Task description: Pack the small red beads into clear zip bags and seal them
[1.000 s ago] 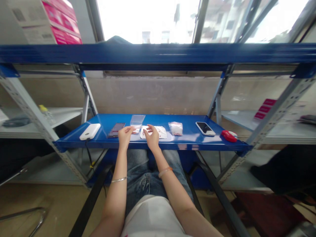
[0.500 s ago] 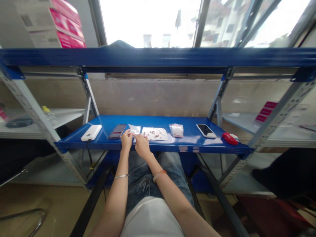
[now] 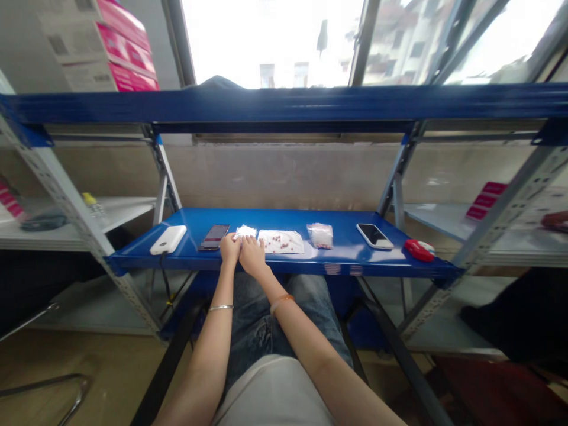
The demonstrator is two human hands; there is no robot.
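Observation:
My left hand (image 3: 229, 248) and my right hand (image 3: 252, 255) are side by side at the front edge of the blue shelf. The fingers of both are closed on the near edge of a small clear plastic bag (image 3: 245, 231), whose contents I cannot make out. Right of it lies a white cloth or paper sheet (image 3: 293, 248) with several small reddish-brown beads (image 3: 284, 239) scattered over it. Another clear plastic bag (image 3: 320, 232) rests farther right, with some reddish beads at its bottom.
A dark phone (image 3: 215, 236) lies left of my hands, and beyond it a white power bank (image 3: 168, 239) with a black cable. To the right are a white-framed phone (image 3: 375, 235) and a red object (image 3: 419, 249). A blue upper shelf (image 3: 284, 105) crosses above.
Both hands have drawn together, the right hand turning more over the small plastic bag. The bag's visible part looks more bunched up. The view has shifted slightly.

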